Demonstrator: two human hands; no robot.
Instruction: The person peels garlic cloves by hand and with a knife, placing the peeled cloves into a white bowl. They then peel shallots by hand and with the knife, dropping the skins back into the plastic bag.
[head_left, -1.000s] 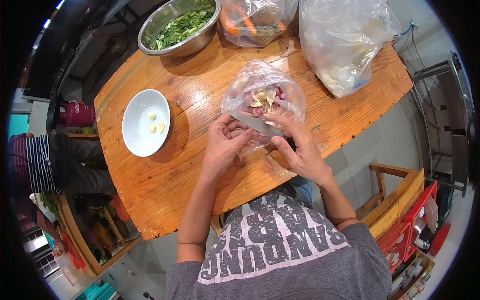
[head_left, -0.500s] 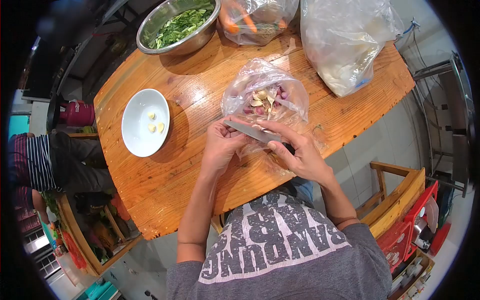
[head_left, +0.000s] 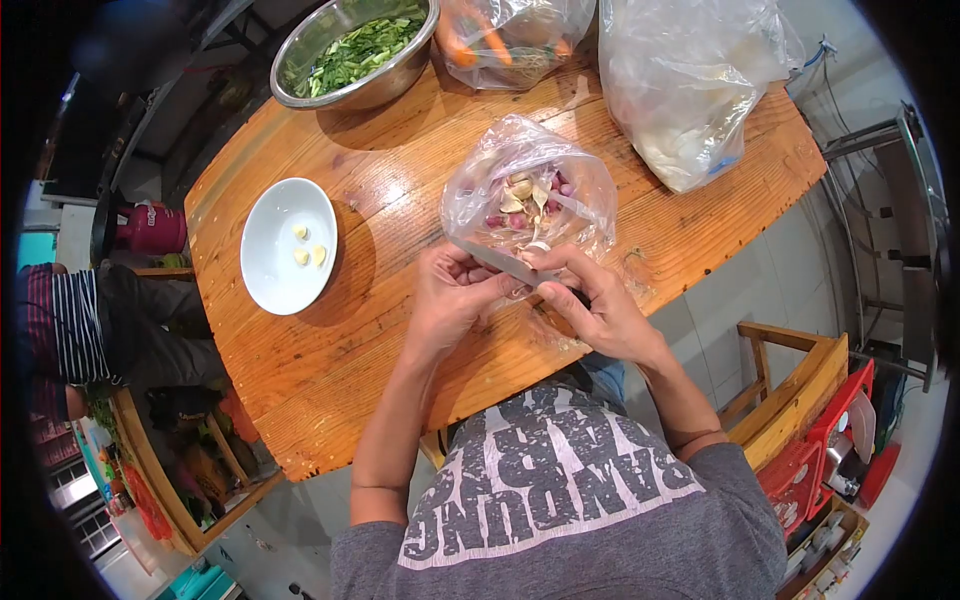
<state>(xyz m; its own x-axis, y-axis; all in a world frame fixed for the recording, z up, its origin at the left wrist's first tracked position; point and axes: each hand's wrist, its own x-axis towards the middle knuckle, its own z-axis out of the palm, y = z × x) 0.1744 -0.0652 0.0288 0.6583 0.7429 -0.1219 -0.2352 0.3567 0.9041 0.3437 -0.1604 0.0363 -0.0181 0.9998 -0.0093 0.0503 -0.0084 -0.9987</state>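
My right hand (head_left: 603, 318) is closed around a small knife, its dark handle mostly hidden in the palm. The knife blade (head_left: 492, 259) points up and left, across the front of my left hand (head_left: 447, 298). The left fingers are curled and the thumb reaches along under the blade; what they pinch is hidden. Just beyond both hands lies an open clear plastic bag (head_left: 590, 185) with garlic cloves (head_left: 519, 190) and small purple shallots (head_left: 563, 187) inside. A whitish piece shows by my right index finger. To the left, a white bowl (head_left: 262, 245) holds several peeled garlic cloves (head_left: 302, 256).
On the wooden table (head_left: 370, 240), a steel bowl (head_left: 290, 95) of chopped greens stands at the back left. A bag of carrots (head_left: 487, 45) and a large whitish plastic bag (head_left: 690, 100) stand at the back. Another person (head_left: 85, 325) is at far left.
My left thumb has stretched out toward the blade, and the knife tilts slightly more downward to the right. My right index finger has drawn in closer. The bowls and bags stay put.
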